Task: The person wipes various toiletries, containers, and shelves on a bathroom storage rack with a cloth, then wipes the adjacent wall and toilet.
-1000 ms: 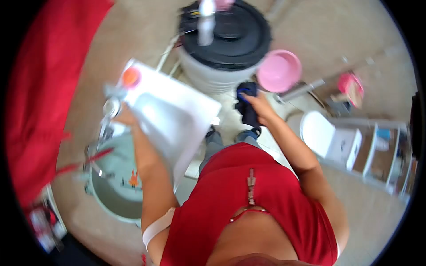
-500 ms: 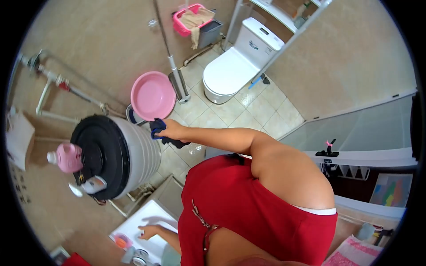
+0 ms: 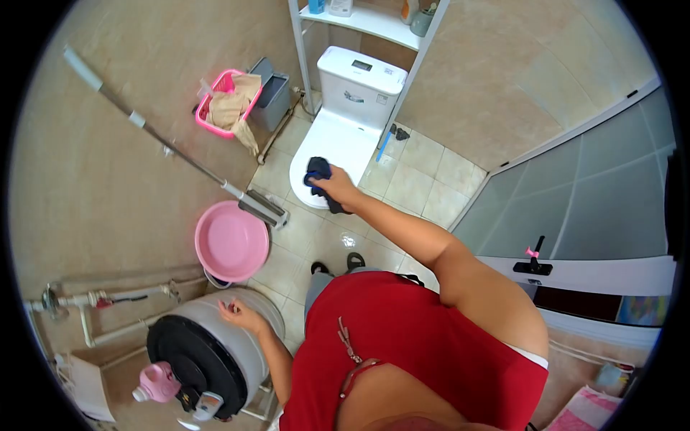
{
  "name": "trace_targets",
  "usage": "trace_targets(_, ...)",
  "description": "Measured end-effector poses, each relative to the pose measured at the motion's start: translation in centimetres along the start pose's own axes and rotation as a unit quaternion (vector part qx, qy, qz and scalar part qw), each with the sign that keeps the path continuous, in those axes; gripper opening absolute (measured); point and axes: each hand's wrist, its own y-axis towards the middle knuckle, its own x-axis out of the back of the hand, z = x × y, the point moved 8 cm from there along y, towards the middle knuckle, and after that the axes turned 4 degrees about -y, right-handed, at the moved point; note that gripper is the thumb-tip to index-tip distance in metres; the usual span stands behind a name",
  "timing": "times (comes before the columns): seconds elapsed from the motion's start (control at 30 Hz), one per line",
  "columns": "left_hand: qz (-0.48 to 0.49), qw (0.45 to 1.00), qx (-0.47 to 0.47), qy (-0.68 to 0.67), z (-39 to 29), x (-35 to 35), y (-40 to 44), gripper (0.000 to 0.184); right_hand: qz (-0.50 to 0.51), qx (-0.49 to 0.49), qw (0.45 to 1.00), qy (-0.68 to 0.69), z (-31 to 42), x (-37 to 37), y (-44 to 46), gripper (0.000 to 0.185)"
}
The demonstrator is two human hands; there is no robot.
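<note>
One crumpled dark cloth [image 3: 321, 181] bunches softly in the right hand [image 3: 342, 191].

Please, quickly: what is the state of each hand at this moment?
Left hand: open, fingers loosely curled, holding nothing that can be seen.
Right hand: closed on a bunched dark cloth.

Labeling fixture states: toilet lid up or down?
Down: the toilet lid lies flat in front of the tank, no bowl opening showing.

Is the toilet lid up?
No, the toilet lid is down, lying flat over the bowl, and the right hand holds a dark cloth in front of it in this view.
</note>
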Motion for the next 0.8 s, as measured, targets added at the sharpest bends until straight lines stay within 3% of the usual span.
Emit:
trace_targets(0.1, 0.079, 0.994, -0.061, -0.045, -3.6, -8.4, 3.5, 0.040, -0.075, 0.007, 0.996, 0.046, -0.5, 5.9, 2.9, 0.034)
trace_targets(0.17, 0.141, 0.985, -0.077, -0.063, -6.8, -14.5, 5.8, 0.038, -0.135, 0.006, 0.990, -0.028, 0.1, 10.2, 3.7, 0.035)
trace_targets(0.3, 0.241, 0.954, -0.135, -0.115, -12.8, -27.0, 10.1, 0.036, -0.250, 0.005, 0.965, -0.084, 0.3, 17.7, 5.8, 0.047)
trace_targets(0.43, 0.323, 0.919, -0.168, -0.150, -19.8, -36.9, 10.4, 0.034, -0.302, 0.039, 0.949, -0.086, 5.4, 21.9, 7.7, 0.056)
trace_targets(0.53, 0.376, 0.889, -0.195, -0.175, -23.8, -41.9, 8.9, 0.033, -0.327, 0.057, 0.936, -0.116, 9.0, 24.1, 10.8, 0.061)
trace_targets(0.63, 0.419, 0.860, -0.213, -0.198, -26.7, -44.6, 5.8, 0.031, -0.344, 0.142, 0.905, -0.206, 13.4, 26.9, 15.6, 0.056)
trace_targets(0.73, 0.419, 0.871, -0.191, -0.171, -26.4, -46.7, 4.0, 0.030, -0.404, 0.254, 0.835, -0.273, 20.2, 29.1, 19.9, 0.051)
trace_targets(0.8, 0.402, 0.892, -0.148, -0.146, -24.9, -47.5, 2.9, 0.029, -0.360, 0.263, 0.839, -0.311, 22.8, 31.1, 24.8, 0.050)
